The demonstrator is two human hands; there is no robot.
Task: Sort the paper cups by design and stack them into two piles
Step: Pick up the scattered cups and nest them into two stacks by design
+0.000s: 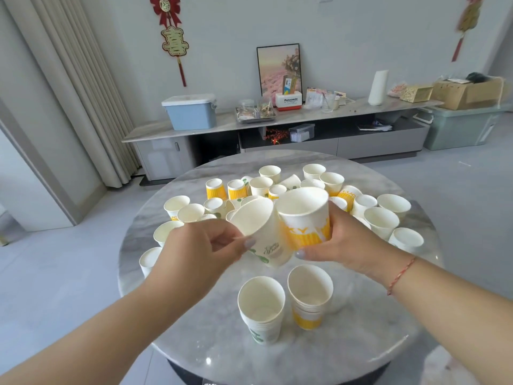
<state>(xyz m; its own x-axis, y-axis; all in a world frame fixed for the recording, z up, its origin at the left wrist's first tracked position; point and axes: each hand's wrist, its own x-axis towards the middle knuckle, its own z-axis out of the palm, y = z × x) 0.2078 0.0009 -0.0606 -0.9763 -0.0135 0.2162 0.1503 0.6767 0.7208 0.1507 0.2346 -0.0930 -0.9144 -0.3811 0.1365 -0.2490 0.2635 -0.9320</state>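
Note:
My left hand [206,245] grips a white cup with a green leaf design [261,234], tilted, above the table. Beside it my right hand [344,240] grips a yellow-and-white cup [305,220], and the two cups touch. Below them stand two piles near the front of the round marble table [361,343]: a green-leaf pile [262,309] on the left and a yellow pile [309,295] on the right. Several loose cups of both designs [383,220] crowd the far half of the table, some upright, some upside down or on their sides.
Behind the table runs a low TV cabinet [277,120] with a blue box [191,111], a tray, a picture frame and cardboard boxes. Curtains hang at the left. Pale floor surrounds the table.

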